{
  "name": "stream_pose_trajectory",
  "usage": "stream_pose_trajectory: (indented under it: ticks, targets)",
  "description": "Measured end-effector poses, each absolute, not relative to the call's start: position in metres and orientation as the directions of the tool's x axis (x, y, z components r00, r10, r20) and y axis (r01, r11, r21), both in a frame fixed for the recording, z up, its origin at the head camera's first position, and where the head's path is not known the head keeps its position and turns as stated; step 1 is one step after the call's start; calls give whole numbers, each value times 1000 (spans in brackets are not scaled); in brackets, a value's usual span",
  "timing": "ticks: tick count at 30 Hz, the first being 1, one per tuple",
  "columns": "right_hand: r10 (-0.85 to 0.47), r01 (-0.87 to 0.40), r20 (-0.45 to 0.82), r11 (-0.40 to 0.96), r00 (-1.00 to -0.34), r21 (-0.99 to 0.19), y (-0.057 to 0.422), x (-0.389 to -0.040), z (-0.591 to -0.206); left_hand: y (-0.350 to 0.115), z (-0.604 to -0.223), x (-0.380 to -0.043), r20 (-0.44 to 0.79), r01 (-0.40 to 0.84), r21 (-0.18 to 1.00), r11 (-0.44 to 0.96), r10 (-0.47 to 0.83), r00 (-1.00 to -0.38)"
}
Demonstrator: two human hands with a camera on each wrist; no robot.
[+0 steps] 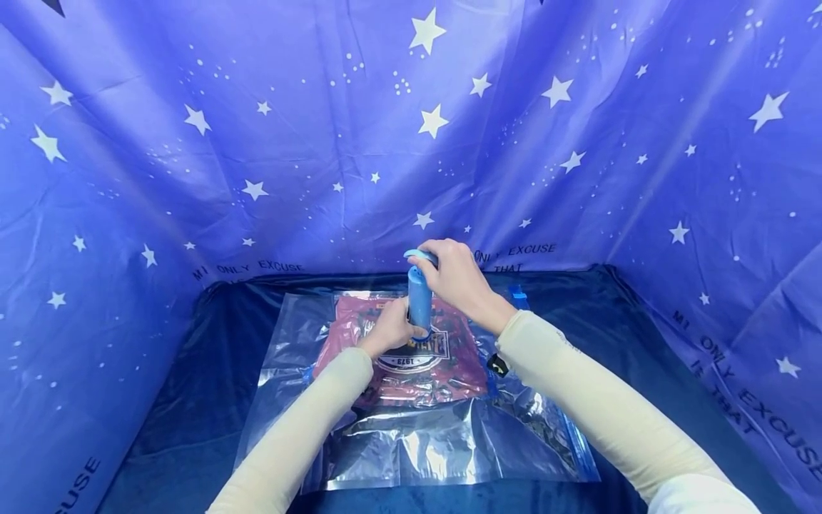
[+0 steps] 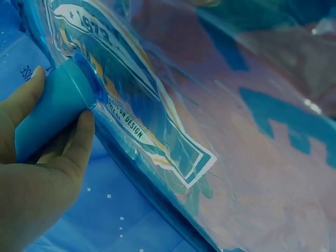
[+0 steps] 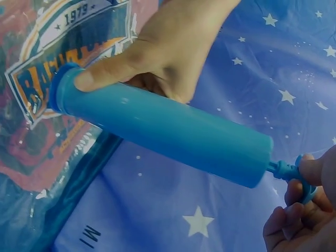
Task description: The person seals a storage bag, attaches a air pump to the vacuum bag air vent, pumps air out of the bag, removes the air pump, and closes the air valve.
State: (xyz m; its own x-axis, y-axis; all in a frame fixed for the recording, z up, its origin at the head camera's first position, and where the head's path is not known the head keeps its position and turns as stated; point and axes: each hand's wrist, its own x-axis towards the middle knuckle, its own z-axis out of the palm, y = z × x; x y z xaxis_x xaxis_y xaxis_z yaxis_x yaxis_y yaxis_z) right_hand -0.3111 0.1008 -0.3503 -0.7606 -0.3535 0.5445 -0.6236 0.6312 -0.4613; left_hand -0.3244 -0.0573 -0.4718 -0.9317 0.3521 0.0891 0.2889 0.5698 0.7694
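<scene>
A blue hand pump [image 3: 168, 131] stands upright on a clear plastic vacuum bag [image 1: 398, 450], its base over the printed badge of the pink folded garment [image 1: 462, 375] inside. My left hand [image 1: 390, 327] grips the lower barrel; in the left wrist view its thumb and fingers wrap the pump near the base. My right hand [image 1: 459, 278] holds the pump's handle [image 1: 420, 255] at the top. The right wrist view shows a short length of the plunger rod [image 3: 282, 169] between barrel and handle, with right fingers curled round the handle.
The bag lies on a dark blue cloth surface [image 1: 186, 428]. A blue zip edge [image 1: 581, 446] runs along the bag's right side. Near the right sleeve sits a small black object [image 1: 497, 365]. Star-printed blue curtains [image 1: 347, 143] enclose the back and both sides.
</scene>
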Motion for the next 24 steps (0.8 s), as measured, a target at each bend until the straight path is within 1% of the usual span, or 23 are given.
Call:
stream_pose_trajectory:
  ticks: [5, 9, 12, 18, 24]
  targets:
    - [-363, -611, 519, 642, -774, -463, 101, -311, -359, -57, -474, -323, 78, 279, 758, 589, 344, -936]
    - [-365, -606, 509, 643, -780, -468, 100, -311, -357, -57, -474, -324, 81, 274, 759, 590, 333, -939]
    - [-355, -588, 490, 647, -796, -485, 100, -311, -355, -56, -472, -326, 88, 278, 748, 603, 325, -941]
    - [-303, -516, 432, 647, -849, -561, 107, -307, -361, -58, -474, -326, 98, 298, 733, 611, 338, -936]
    - [-270, -447, 359, 619, -893, -646, 112, -302, -380, -62, -481, -326, 92, 291, 723, 627, 330, -939]
